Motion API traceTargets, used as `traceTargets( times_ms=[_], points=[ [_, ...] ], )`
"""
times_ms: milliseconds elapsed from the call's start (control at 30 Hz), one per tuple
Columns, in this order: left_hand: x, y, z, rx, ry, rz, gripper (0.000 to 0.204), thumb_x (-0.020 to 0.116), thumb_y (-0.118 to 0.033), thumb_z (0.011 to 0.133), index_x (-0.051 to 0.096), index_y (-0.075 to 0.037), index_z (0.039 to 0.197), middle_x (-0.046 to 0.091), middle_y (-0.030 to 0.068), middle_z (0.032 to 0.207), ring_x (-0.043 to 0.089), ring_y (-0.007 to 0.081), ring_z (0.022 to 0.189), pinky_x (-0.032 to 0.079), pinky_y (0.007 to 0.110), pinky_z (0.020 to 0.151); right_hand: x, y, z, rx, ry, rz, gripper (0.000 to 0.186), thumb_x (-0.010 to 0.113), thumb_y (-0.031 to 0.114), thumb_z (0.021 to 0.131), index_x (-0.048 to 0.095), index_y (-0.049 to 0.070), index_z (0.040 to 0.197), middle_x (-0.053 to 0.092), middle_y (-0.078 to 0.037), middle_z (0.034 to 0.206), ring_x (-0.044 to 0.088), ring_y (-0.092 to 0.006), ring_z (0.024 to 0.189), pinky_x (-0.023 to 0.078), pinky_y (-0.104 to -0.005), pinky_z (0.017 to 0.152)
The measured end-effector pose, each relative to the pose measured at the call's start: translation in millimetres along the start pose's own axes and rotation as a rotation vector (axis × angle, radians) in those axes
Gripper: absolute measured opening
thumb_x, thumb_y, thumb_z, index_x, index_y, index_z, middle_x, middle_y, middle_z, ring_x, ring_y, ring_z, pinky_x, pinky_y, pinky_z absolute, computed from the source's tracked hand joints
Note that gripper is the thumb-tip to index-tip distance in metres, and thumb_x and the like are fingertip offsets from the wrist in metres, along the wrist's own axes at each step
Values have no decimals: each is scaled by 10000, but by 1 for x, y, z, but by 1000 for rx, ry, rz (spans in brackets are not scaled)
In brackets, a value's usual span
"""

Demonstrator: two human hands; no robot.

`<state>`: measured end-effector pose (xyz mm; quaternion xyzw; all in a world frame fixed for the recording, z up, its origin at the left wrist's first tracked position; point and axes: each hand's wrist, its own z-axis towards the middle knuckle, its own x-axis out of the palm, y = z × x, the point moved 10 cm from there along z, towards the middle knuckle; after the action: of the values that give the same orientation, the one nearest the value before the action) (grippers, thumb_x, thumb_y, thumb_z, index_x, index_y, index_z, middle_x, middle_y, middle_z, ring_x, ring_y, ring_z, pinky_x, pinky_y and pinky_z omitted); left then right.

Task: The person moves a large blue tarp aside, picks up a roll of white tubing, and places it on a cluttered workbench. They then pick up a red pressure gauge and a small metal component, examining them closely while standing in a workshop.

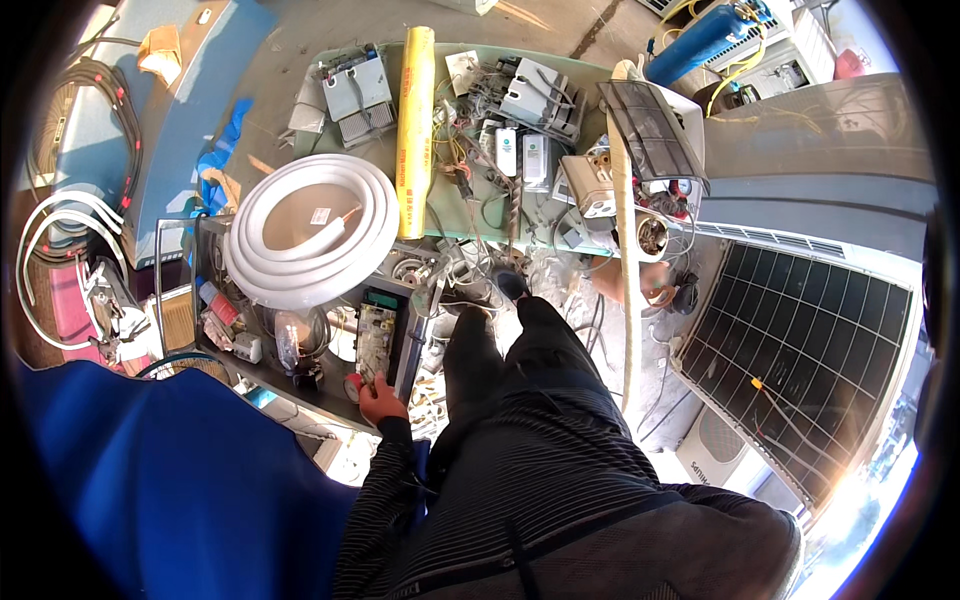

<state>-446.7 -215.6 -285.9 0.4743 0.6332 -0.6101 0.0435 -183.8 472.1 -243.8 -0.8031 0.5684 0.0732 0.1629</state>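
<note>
In the head view, your left hand (pixel 383 402) is just below and left of the centre of the frame, coming in from a dark striped sleeve. Its fingers are partly curled, with the tips at the lower end of a circuit board (pixel 376 335); you can't tell from here whether they grip it or only touch it. Your right hand is outside the frame, so its state can't be told.

The circuit board lies left of centre, inside a dark metal tray (pixel 412 335). A small red-rimmed gauge (pixel 353 386) sits just beside your fingers. Farther left in the tray you have a clear bag (pixel 288 335) and a red-and-blue can (pixel 218 302). A thick white coiled tube (pixel 310 285) lies over the tray's upper part.

At the upper middle, a yellow roll (pixel 415 135) lies lengthwise on a greenish tabletop (pixel 590 72), left of a clutter of wires and grey modules. A blue cylinder (pixel 695 45) is at the upper right, and a dark gridded panel (pixel 800 335) leans at the right. Blue fabric (pixel 180 470) fills the lower left.
</note>
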Motion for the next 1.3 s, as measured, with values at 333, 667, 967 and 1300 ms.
traceTargets(
  times_ms=[333, 667, 967, 1300],
  points=[
    [-6, 14, 15, 196, -50, -222, 337, 648, -263, 916, 605, 33, 762, 594, 58, 617, 556, 140, 567, 447, 315, 536, 18, 20, 32, -95, 43, 67, 417, 555, 403, 926, 696, 15, 870, 653, -94, 700, 629, -197, 697, 484, -348, 660],
    [-10, -9, 1, 37, -92, 119, 312, 663, -234, 905, 605, 48, 786, 616, 90, 658, 578, 166, 566, 474, 321, 559, 24, 128, 86, -295, 118, -66, 418, 582, 406, 915, 693, 5, 885, 658, -79, 718, 625, -186, 707, 484, -343, 666],
    [-17, -69, -17, 331, -189, 113, 317, 676, -244, 905, 599, 49, 813, 619, 93, 678, 569, 159, 587, 462, 309, 568, -14, 263, 103, -700, 59, -268, 422, 606, 409, 905, 691, -4, 899, 663, -66, 735, 621, -176, 716, 484, -338, 671],
    [-16, -34, -12, 176, -202, -27, 356, 694, -293, 879, 605, 42, 795, 593, 178, 667, 548, 277, 575, 456, 393, 599, -47, 359, -24, -884, -100, -686, 268, 579, 233, 869, 690, 7, 962, 699, -176, 861, 684, -265, 831, 514, -366, 751]
  ],
)
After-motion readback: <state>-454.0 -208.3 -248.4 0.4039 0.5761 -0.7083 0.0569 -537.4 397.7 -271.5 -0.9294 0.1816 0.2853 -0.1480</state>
